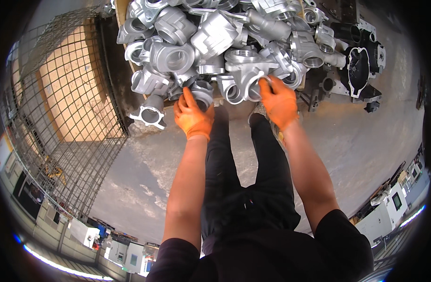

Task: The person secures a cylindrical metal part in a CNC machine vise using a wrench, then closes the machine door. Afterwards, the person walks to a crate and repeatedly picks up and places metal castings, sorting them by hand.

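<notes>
A: What's R hand (280, 105) doing?
B: It's gripping 1 silver casting (249, 89) at near edge of pile (216, 35)
A: & L hand (194, 116)?
B: Touching another casting (203, 95), can't tell if it's gripping
A: Qty?
B: Castings overlapping, too many to count; 1 mesh cage (76, 94) standing L of them

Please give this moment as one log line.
left hand: at metal housing | right hand: touching flanged housing | nearby: heaped housings, mesh cage
</notes>
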